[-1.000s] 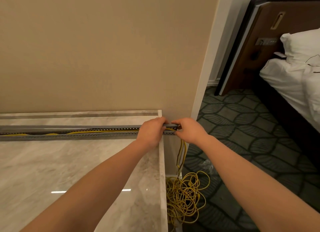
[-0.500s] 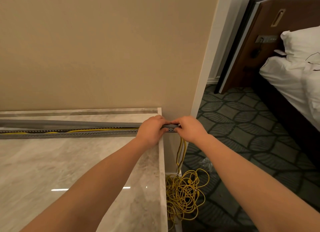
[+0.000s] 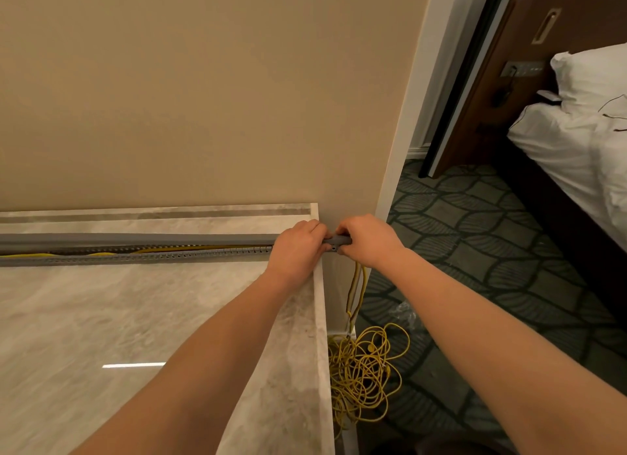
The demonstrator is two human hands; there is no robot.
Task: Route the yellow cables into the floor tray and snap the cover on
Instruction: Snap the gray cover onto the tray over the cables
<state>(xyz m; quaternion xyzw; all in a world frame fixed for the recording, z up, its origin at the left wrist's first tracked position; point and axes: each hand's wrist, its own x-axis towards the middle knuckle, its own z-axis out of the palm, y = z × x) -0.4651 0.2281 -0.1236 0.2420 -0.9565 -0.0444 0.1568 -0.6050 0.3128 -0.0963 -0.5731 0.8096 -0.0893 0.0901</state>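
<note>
A long grey slotted floor tray (image 3: 142, 258) runs left to right across the marble floor (image 3: 101, 319), with yellow cables (image 3: 101, 253) lying inside it. A grey cover (image 3: 135, 239) sits along the tray's far side, tilted so the front slot stays uncovered. My left hand (image 3: 298, 247) and my right hand (image 3: 368, 239) pinch the tray's right end and the cover there, at the marble edge. More yellow cables hang down from under my right hand to a loose tangled pile (image 3: 363, 366) on the carpet.
A beige wall (image 3: 203, 98) stands right behind the tray and ends in a white corner trim (image 3: 403, 156). Patterned dark carpet (image 3: 475, 237) lies to the right, with a bed (image 3: 576, 142) and its dark headboard beyond. Clear plastic wrap (image 3: 403, 313) lies by the cable pile.
The cover has come down closer over the tray along its length. Both hands have stayed at the right end, shifting only slightly.
</note>
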